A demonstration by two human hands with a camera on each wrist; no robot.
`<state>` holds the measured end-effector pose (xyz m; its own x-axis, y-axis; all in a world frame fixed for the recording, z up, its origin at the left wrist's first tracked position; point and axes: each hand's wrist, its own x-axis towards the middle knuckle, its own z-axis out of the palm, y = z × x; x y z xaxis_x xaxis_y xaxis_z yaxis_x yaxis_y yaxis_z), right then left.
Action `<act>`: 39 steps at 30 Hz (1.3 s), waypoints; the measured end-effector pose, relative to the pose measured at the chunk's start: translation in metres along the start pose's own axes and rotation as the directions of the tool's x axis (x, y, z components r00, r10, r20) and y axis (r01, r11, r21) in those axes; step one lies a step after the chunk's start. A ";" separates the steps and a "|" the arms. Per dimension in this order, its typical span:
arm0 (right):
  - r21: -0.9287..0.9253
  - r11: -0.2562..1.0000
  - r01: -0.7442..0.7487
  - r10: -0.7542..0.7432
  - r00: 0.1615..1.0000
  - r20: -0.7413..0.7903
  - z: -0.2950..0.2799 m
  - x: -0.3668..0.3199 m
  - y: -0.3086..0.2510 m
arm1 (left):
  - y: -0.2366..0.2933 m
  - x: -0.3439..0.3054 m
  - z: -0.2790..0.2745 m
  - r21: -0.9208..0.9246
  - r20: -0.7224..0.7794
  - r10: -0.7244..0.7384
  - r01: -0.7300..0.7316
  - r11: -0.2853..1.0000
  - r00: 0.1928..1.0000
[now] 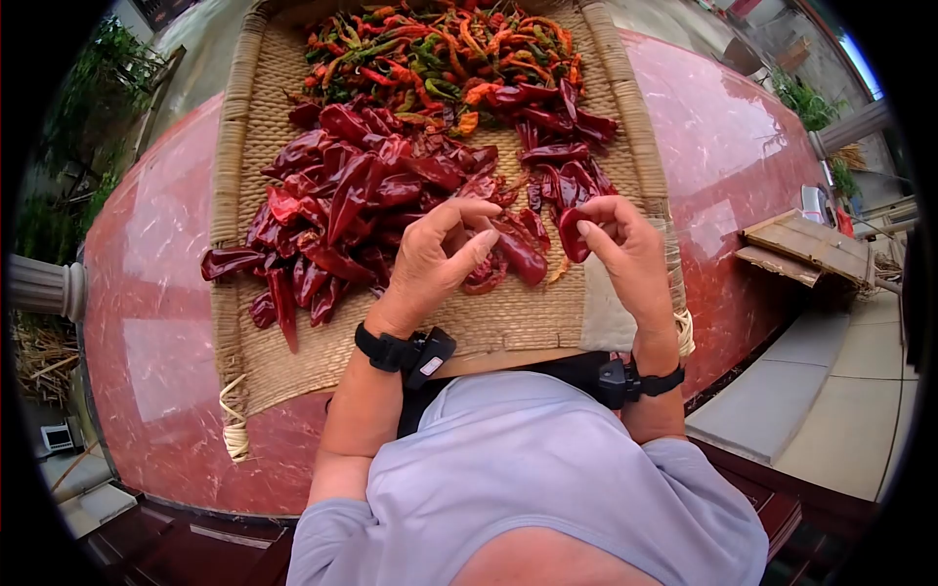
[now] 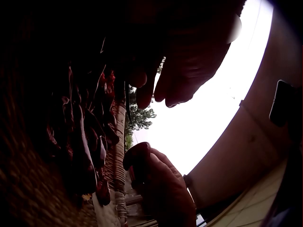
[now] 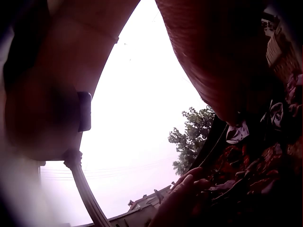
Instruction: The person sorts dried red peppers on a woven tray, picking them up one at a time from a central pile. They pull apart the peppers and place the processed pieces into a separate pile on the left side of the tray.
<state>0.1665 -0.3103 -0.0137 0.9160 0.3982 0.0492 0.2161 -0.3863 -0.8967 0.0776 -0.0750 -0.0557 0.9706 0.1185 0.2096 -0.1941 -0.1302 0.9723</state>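
My right hand (image 1: 630, 256) pinches a glossy dark red chili pepper (image 1: 573, 236) between thumb and fingers. In the left wrist view the same pepper (image 2: 137, 156) sticks up from the fingertips. Across from it, my left hand (image 1: 442, 256) is bent over the mat with thumb and forefinger apart, and nothing shows between them. Under and beyond the left hand lies a large pile of dark red peppers (image 1: 347, 190). A smaller group of red peppers (image 1: 557, 153) lies beyond the right hand. One loose pepper (image 1: 520, 256) rests between the two hands.
A woven mat with raised edges (image 1: 234, 186) bears all the peppers. Thin orange, red and green chilies (image 1: 440, 49) cover its far end. Beneath is a polished red stone surface (image 1: 156, 322). A wooden box-like piece (image 1: 811, 249) stands off to the right.
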 end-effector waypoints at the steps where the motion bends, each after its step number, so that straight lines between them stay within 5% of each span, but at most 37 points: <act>1: 0.090 0.996 0.022 -0.023 1.000 0.012 0.009 -0.001 -0.006 | 0.001 0.001 0.001 -0.012 0.028 -0.010 0.010 1.000 1.000; 3: 0.258 0.966 0.032 -0.062 0.992 0.108 0.026 -0.002 -0.017 | 0.002 0.002 0.004 -0.031 0.079 -0.029 0.032 0.999 0.996; 6: 0.165 0.974 0.157 -0.176 0.979 0.107 0.048 -0.002 -0.021 | -0.002 0.000 0.003 -0.053 0.120 -0.083 0.090 0.995 0.989; 12: 0.365 0.931 -0.001 -0.068 0.982 0.175 0.051 -0.002 -0.017 | 0.003 -0.001 0.001 -0.069 0.107 -0.106 0.114 0.991 0.989; 16: 0.371 0.928 0.013 -0.013 1.000 -0.002 0.036 0.004 -0.001 | 0.010 -0.001 0.000 0.035 -0.021 -0.127 0.127 0.991 0.992; 19: 0.012 0.998 0.058 -0.055 0.978 -0.199 0.016 0.015 0.024 | 0.006 0.001 -0.001 0.171 -0.150 -0.102 0.127 0.977 0.983; 22: -0.240 0.970 0.034 -0.091 0.969 -0.229 0.009 0.016 0.028 | 0.006 0.003 0.000 0.296 -0.208 -0.120 0.179 0.938 0.971; 28: -0.628 0.778 0.025 -0.150 0.978 -0.148 0.020 0.021 0.029 | 0.003 0.005 0.004 0.196 -0.320 -0.035 0.102 0.975 0.947; 34: -0.495 0.869 -0.005 -0.119 0.969 -0.218 0.012 0.030 0.040 | 0.005 0.002 0.002 0.174 -0.299 0.047 0.006 0.985 0.953; 37: -0.443 0.891 0.095 -0.289 0.872 -0.396 0.003 0.031 0.045 | 0.008 -0.001 0.002 0.169 -0.262 0.100 -0.056 0.984 0.960; 39: -0.204 0.975 0.092 -0.172 0.893 -0.417 0.003 0.026 0.038 | 0.005 -0.001 0.002 0.178 -0.216 0.155 -0.117 0.977 0.964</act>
<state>0.1977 -0.3123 -0.0473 0.9213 0.0751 0.3814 0.3643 -0.5095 -0.7795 0.0763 -0.0775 -0.0512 0.8747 0.3072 0.3748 -0.2778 -0.3159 0.9072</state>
